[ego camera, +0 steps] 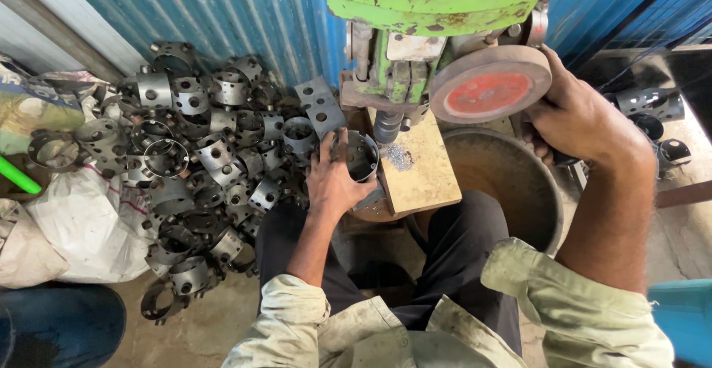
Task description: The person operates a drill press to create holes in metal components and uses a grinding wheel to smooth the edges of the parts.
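My left hand (331,179) is closed around a metal ring (361,156), thumb on the near side and fingers curled over its rim, holding it upright on the edge of the wooden block (424,169) just beneath the spindle (386,125) of the green press (437,1). I judge it is held there so one of its wall holes lines up under the tool; a small heap of silver swarf (400,157) lies on the block right beside the ring, which fits with cutting done at that spot.

My right hand (575,119) is wrapped around something behind the red-faced wheel (489,86) on the press's side, fingers hidden, so I cannot tell exactly what it grips; it looks placed to work the machine while the other hand steadies the part.

Further out on the left, a pile (200,160) of the same perforated rings is heaped against the blue corrugated wall (222,12), within easy reach of my left hand. I cannot count them exactly: several dozen, tangled together. One flat perforated strip (320,104) leans at the pile's right edge. On the far right, about three more rings (653,116) lie apart, possibly kept separate as finished.

One round metal basin (519,182) sits under the block, between my knees. White sacks (89,219) lie at the left.
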